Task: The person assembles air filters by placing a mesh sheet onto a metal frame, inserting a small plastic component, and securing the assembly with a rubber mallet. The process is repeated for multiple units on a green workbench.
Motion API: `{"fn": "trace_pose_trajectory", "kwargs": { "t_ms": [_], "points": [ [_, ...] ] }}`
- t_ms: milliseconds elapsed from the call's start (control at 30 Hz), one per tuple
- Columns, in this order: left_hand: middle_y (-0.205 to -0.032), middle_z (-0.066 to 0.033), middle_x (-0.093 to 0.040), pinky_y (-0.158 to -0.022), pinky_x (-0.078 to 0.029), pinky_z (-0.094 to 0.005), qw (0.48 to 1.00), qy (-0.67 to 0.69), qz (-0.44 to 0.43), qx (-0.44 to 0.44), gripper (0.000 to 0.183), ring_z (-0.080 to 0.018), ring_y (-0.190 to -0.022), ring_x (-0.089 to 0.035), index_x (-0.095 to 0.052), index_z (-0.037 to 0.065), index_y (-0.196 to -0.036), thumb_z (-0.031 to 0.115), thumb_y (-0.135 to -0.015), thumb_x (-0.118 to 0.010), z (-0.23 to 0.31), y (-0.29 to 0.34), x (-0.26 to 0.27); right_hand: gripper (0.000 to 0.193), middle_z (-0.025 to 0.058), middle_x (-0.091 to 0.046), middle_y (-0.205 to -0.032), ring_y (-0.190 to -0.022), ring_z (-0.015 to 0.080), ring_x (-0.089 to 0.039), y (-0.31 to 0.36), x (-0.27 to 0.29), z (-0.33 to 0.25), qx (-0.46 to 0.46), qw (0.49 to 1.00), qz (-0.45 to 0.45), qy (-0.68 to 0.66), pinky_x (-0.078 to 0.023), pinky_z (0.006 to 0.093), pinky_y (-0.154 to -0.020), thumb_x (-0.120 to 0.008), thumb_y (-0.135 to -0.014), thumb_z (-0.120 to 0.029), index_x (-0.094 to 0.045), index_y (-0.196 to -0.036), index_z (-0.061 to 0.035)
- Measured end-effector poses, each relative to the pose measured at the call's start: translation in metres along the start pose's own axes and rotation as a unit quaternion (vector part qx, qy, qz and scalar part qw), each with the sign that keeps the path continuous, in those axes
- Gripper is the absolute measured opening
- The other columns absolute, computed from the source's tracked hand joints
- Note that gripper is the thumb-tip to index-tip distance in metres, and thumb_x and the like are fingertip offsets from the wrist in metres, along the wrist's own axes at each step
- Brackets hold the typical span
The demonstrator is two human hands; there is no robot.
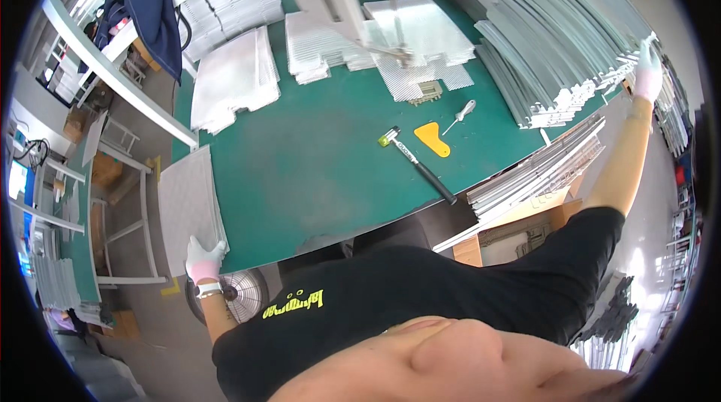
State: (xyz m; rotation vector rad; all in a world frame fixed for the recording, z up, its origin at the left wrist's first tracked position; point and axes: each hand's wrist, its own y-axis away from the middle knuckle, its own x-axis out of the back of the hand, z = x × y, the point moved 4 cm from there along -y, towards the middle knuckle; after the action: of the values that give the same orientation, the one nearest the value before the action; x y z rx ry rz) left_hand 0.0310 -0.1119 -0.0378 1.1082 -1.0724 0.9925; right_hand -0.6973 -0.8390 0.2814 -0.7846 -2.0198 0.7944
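Left hand [205, 259], thumb spread from fingers touching pale sheets [188, 199], right hand [647, 75], fingers beside grey strips [563, 34], their grip impossible to tell, hammer [425, 172] between both hands' fingers

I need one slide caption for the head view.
Gloved left hand at the pale sheets, gloved right hand beside grey strips; a hammer lies on the green table.

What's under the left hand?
The near end of the pale sheets, at the left side of the green tabletop. The gloved left hand hides the patch it overlaps; what lies under the sheets there is covered too.
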Motion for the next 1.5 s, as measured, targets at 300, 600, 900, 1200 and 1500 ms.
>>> {"fn": "trace_pose_trajectory", "kwargs": {
  "t_ms": [300,600,900,1200,1500],
  "points": [
    [-0.138,-0.0262,-0.053,-0.103,-0.044,-0.0351,0.97,0.219,0.067,-0.082,0.074,-0.0278,-0.125,-0.056,-0.045,-0.006,-0.141,0.039,-0.088,-0.071,-0.037,-0.017,0.085,0.037,0.0158,-0.067,-0.121,-0.108,0.0258,-0.063,0.296,-0.01,-0.116,0.15,0.954,-0.221,-0.136,-0.043,0.036,-0.1,-0.056,-0.097,-0.02,-0.061,-0.129,-0.0011],
    [-0.134,-0.0219,-0.057,-0.107,-0.042,-0.0402,0.99,0.082,0.077,-0.079,0.077,-0.0344,-0.126,-0.054,-0.055,-0.001,-0.134,0.049,-0.078,-0.075,-0.044,0.009,0.05,0.036,0.0107,-0.067,-0.081,-0.065,0.0128,-0.06,0.471,-0.057,-0.217,0.093,0.804,-0.499,-0.309,-0.051,0.0278,-0.066,-0.063,-0.09,-0.015,-0.064,-0.122,0.0],
    [-0.14,-0.0277,-0.049,-0.112,-0.036,-0.0425,0.979,0.159,0.074,-0.106,0.083,-0.0388,-0.133,-0.045,-0.046,-0.004,-0.139,0.042,-0.077,-0.075,-0.079,-0.038,0.003,0.03,0.0144,-0.07,-0.089,-0.079,0.0284,-0.068,0.494,-0.041,-0.295,0.224,0.729,-0.475,-0.439,-0.054,0.0346,-0.075,-0.061,-0.088,-0.011,-0.066,-0.115,-0.0008],
    [-0.151,-0.0272,-0.034,-0.112,-0.036,-0.0444,0.998,0.003,0.056,-0.018,0.103,-0.0402,-0.138,-0.037,-0.033,0.0,-0.149,0.052,-0.071,-0.076,-0.052,0.004,-0.015,0.035,0.0141,-0.067,-0.084,-0.072,0.0281,-0.065,0.563,-0.03,-0.282,0.162,0.664,-0.562,-0.466,-0.052,0.0354,-0.069,-0.061,-0.089,-0.016,-0.063,-0.12,-0.0012],
    [-0.131,-0.0294,-0.057,-0.106,-0.044,-0.0413,0.996,0.075,0.048,-0.018,0.092,-0.0389,-0.123,-0.056,-0.048,-0.009,-0.136,0.049,-0.072,-0.079,-0.063,0.004,0.011,0.035,0.0132,-0.068,-0.086,-0.073,0.0267,-0.065,0.568,-0.033,-0.274,0.173,0.655,-0.576,-0.457,-0.051,0.0349,-0.069,-0.061,-0.089,-0.016,-0.062,-0.122,-0.003]
  ]
}}
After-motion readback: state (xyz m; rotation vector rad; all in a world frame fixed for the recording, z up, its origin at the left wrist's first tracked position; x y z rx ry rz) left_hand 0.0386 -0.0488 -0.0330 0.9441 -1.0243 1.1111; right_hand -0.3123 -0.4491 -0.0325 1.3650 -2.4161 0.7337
